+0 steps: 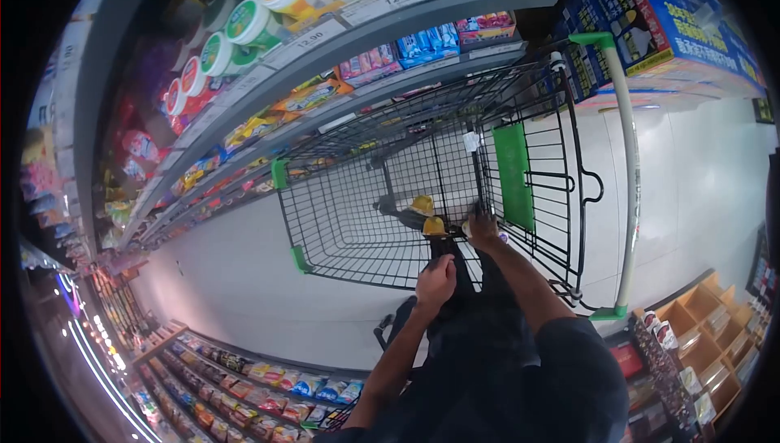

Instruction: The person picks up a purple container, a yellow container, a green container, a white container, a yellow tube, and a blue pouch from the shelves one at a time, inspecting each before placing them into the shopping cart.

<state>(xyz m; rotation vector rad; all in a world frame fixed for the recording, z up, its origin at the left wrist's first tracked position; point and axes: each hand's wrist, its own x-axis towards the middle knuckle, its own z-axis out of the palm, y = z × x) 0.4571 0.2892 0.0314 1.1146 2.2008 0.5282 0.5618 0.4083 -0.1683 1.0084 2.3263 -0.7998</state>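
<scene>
A black wire shopping cart [349, 224] with green corner pieces stands before me, its green panel [513, 177] toward the handle side. Two small yellow-topped items [422, 204] [434, 226] sit close together in it. My right hand [483, 230] reaches down into the cart, beside a pale item partly under its fingers; whether it grips that item is unclear. Over the near side of the cart is my left hand [437, 280], its fingers curled together just below the yellow-topped items. What the left hand holds, if anything, is too hidden to make out.
Shelves [357, 12] with tubs and packets run along the cart's far side. Blue and yellow boxes [699, 21] are stacked at upper right. Low snack racks [244, 386] stand at lower left, a wooden divided display [699, 321] at lower right. Pale floor [211, 280] lies beside the cart.
</scene>
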